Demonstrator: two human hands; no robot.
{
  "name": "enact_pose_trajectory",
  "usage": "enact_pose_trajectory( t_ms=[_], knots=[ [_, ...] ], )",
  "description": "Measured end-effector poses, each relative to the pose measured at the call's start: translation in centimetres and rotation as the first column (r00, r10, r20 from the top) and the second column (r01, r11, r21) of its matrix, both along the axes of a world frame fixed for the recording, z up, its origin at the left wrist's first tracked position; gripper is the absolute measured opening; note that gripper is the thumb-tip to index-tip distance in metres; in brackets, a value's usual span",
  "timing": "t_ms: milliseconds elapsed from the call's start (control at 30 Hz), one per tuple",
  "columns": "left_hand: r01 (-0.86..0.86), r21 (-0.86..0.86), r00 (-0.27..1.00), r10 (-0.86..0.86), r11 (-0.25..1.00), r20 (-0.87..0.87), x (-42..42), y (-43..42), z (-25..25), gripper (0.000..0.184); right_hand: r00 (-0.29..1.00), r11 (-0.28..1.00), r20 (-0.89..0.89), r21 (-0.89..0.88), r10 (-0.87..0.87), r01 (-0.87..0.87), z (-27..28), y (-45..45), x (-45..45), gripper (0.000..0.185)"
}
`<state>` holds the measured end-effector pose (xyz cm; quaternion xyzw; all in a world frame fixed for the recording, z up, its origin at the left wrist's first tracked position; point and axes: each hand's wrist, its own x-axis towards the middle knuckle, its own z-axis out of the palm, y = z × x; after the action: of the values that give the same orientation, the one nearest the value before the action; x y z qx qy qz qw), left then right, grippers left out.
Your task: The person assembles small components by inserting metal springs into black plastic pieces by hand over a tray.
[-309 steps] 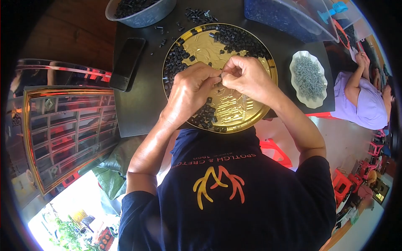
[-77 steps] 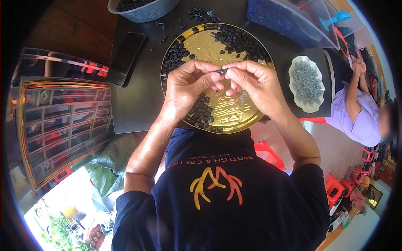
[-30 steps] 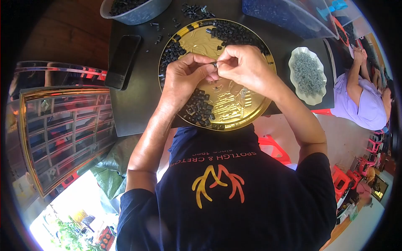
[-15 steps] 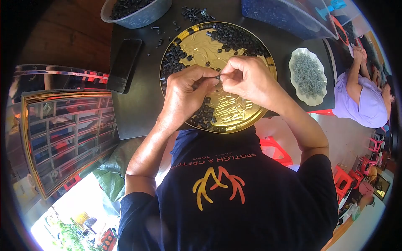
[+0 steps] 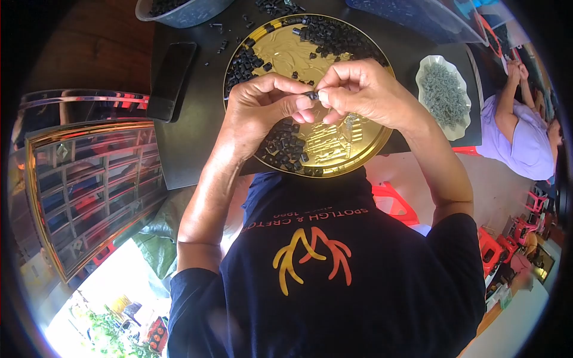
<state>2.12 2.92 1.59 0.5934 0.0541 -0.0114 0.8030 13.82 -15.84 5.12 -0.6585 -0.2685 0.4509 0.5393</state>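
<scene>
Over a round gold tray (image 5: 334,158), my left hand (image 5: 262,107) pinches a small black plastic piece (image 5: 311,95) between thumb and forefinger. My right hand (image 5: 367,92) meets it there, thumb and forefinger closed against the piece's right end. Whether a second tiny part sits in the right fingertips is hidden. Loose black plastic pieces lie on the tray in heaps: one at the far right (image 5: 340,39), one at the left (image 5: 243,68) and one near the front (image 5: 283,146).
A white scalloped dish (image 5: 456,134) of small grey pieces stands to the right. A dark phone (image 5: 173,80) lies at the left of the black table (image 5: 191,146). Plastic tubs (image 5: 191,15) (image 5: 418,21) stand at the back. Another person in a purple top (image 5: 519,143) sits at far right.
The view has shifted slightly, so the tray and table sit higher. Both hands stay together at the black piece, which now shows more clearly; the right fingers have shifted their pinch slightly.
</scene>
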Motion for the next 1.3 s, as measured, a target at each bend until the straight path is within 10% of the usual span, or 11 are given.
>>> enact_pose_trajectory(
  t_ms=[467, 700, 833, 1100, 1300],
  knots=[
    [-0.095, 0.225, 0.996, 0.093, 0.970, 0.020, -0.1, -1.7, 0.2, 0.011, 0.683, 0.995, 0.727, 0.011, -0.075, 0.098, -0.2, 0.5, -2.1, 0.009],
    [-0.116, 0.310, 0.993, 0.112, 0.944, 0.029, -0.5, -1.7, 0.8, 0.014, 0.985, 0.997, 0.174, -0.064, -0.021, 0.033, -0.1, 0.0, -0.2, 0.014],
    [-0.270, 0.706, 0.908, -0.071, 0.654, 0.413, -0.7, -1.0, 2.7, 0.016, 0.991, 0.996, -0.129, 0.087, 0.042, -0.031, -0.5, -1.0, 0.2, 0.025],
    [-0.336, 0.771, 0.883, -0.103, 0.542, 0.457, -0.7, -1.2, 2.5, 0.020, 0.988, 0.985, -0.092, 0.101, -0.127, 0.137, -1.3, -1.0, -1.5, 0.022],
    [-0.152, 0.488, 0.968, 0.029, 0.859, 0.250, -1.1, -1.2, 0.5, 0.018, 0.976, 0.988, -0.199, 0.109, -0.088, 0.111, -1.1, -1.4, -1.7, 0.021]
  ],
)
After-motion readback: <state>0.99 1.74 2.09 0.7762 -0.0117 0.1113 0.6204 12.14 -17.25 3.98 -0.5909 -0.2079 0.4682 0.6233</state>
